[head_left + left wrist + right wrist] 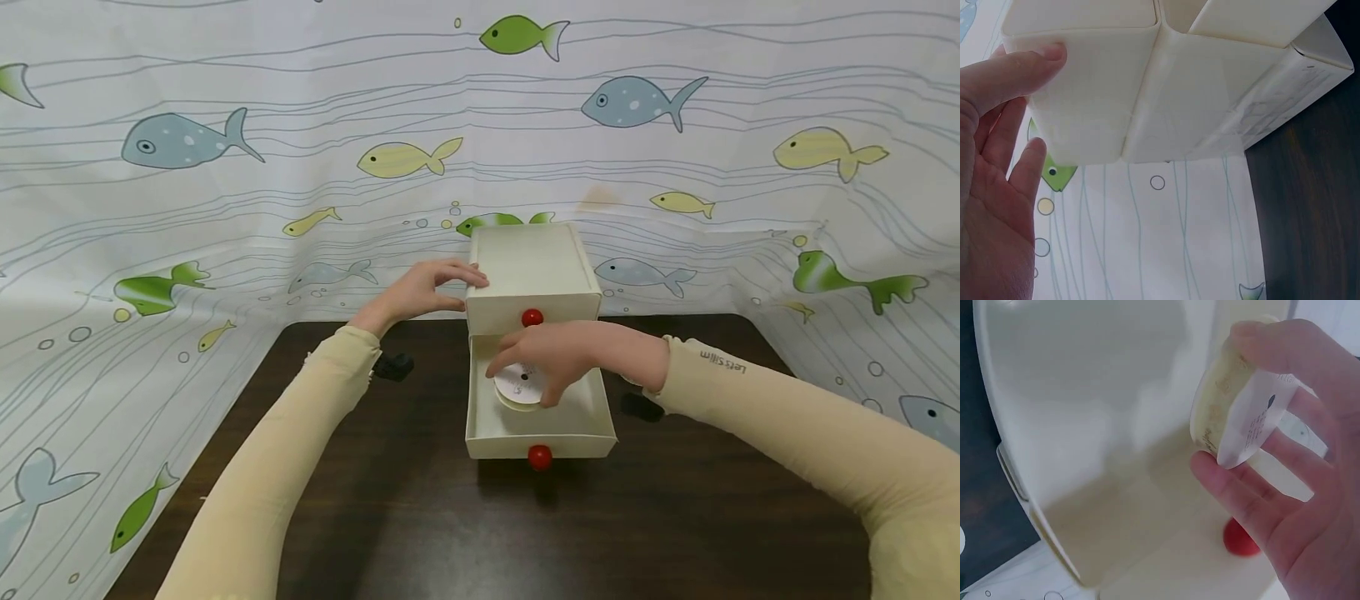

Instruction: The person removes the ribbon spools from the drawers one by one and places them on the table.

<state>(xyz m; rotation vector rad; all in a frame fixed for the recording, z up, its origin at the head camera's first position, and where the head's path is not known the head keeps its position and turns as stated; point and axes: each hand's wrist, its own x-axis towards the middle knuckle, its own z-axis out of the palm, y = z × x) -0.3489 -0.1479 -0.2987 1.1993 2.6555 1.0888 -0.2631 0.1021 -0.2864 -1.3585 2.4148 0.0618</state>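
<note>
A small white drawer box (534, 258) stands on the table with its lower drawer (570, 417) pulled out. My left hand (427, 287) holds the box's upper left edge, fingers over the top. In the left wrist view, the thumb (1054, 51) lies against the box's side wall. Over the drawer, my right hand (558, 354) pinches a ribbon spool (520, 385) between thumb and fingers. The right wrist view shows the spool (1229, 406) tilted, with cream printed ribbon around its rim and a white label on its flat face.
Red round knobs mark the upper drawer (495, 315), which is closed, and the lower drawer's front. A dark brown table (420, 517) lies underneath. Behind and at the sides hangs a white fish-patterned cloth (525, 108).
</note>
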